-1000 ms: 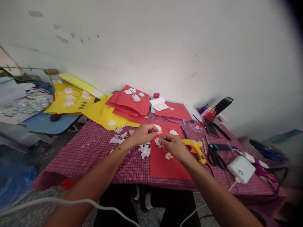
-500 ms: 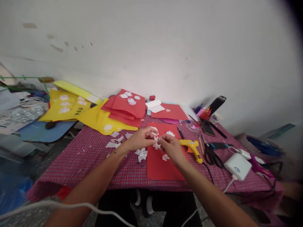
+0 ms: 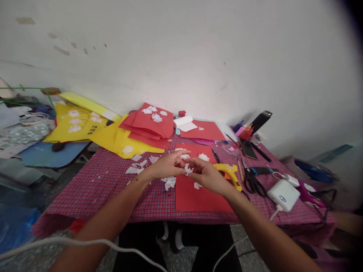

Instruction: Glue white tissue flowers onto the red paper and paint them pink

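Both arms were bare and reached forward, converging near mid-view. The left forearm [image 3: 113, 217] ran up and inward, with a small dark spot [image 3: 137, 180] noted close to the wrist [image 3: 147, 173]. The left hand [image 3: 171, 164] was presented back uppermost, index finger [image 3: 184, 152] extended, remaining fingers curled. The right forearm [image 3: 261, 221] angled inward from the opposite side. The right hand [image 3: 207, 175] was arched, thumb and forefinger bowed toward the left. Fingertips of both hands lay close together; contact between them could not be confirmed.
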Demonstrator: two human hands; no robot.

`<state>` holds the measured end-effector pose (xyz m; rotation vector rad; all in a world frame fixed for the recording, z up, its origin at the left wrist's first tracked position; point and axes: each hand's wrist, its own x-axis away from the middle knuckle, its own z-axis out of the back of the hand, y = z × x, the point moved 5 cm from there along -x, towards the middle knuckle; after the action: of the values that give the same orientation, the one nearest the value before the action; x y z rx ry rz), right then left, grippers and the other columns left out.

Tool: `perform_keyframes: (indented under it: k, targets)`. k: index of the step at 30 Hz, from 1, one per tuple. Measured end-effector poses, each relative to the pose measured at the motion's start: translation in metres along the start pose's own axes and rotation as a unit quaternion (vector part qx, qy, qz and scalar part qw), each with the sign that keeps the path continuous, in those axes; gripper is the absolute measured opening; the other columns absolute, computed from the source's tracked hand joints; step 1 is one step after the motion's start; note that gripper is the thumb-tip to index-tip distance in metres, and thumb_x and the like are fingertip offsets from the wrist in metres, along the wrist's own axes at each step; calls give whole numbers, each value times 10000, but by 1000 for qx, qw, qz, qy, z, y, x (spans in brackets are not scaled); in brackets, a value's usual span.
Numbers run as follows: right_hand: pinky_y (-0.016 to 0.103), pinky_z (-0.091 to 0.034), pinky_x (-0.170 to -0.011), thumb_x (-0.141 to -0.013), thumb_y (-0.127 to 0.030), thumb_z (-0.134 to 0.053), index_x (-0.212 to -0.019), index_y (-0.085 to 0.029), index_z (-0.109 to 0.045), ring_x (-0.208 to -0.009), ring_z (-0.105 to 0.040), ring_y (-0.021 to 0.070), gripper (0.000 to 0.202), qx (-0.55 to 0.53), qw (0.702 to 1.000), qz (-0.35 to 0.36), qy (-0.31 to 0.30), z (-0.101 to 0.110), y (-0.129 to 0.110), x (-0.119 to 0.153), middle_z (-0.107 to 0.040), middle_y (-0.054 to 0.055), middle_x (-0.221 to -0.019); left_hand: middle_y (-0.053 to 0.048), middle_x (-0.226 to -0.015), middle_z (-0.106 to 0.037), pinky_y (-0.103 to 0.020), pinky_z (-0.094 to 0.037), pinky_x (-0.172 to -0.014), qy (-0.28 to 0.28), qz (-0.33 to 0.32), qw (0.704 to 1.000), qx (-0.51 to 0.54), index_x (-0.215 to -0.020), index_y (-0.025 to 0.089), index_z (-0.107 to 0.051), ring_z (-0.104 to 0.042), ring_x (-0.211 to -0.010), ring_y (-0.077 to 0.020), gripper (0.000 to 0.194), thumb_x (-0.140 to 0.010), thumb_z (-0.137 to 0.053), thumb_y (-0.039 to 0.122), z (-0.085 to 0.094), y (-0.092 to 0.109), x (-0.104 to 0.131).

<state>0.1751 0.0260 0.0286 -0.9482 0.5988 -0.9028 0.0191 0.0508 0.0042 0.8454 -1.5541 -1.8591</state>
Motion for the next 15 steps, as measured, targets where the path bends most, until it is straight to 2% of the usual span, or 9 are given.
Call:
perform_keyframes:
  k: [5,9,12,15]
  targets:
    - [253,-426,-652,-823,-73,-580,-988,-217,-692,-718,-576,137,246,130,989,56,-31,-4,-14,5,-648,-15,-822,56,-748,-569,-214,-362,-553,-51,25,998,-11,-1506,205,-388,-520,-621,-100,790,-774,-683,180,-5,0,4]
    - [247,-390,-632,-847,-72,-590,-892,-208,-668,-695,-558,132,163,163,984,74,-23,-6,-19,6,-636,-29,-773,46,-761,-588,-223,-404,-578,-76,14,997,-17,-1502,212,-400,-544,-644,-112,762,-788,-666,165,-8,1,5]
    - [242,-383,-616,-852,-89,-604,-876,-208,-668,-675,-552,130,137,171,983,56,-24,-8,-19,7,-638,-31,-758,36,-767,-602,-224,-422,-587,-73,7,997,-31,-1474,223,-443,-566,-662,-122,731,-779,-662,151,-8,1,5]
    - [250,-411,-645,-856,-92,-599,-946,-217,-693,-707,-585,140,180,178,983,41,-33,-9,-17,7,-683,-19,-811,24,-784,-624,-224,-430,-589,-68,7,997,-42,-1455,221,-467,-584,-681,-131,721,-766,-666,145,-9,1,5]
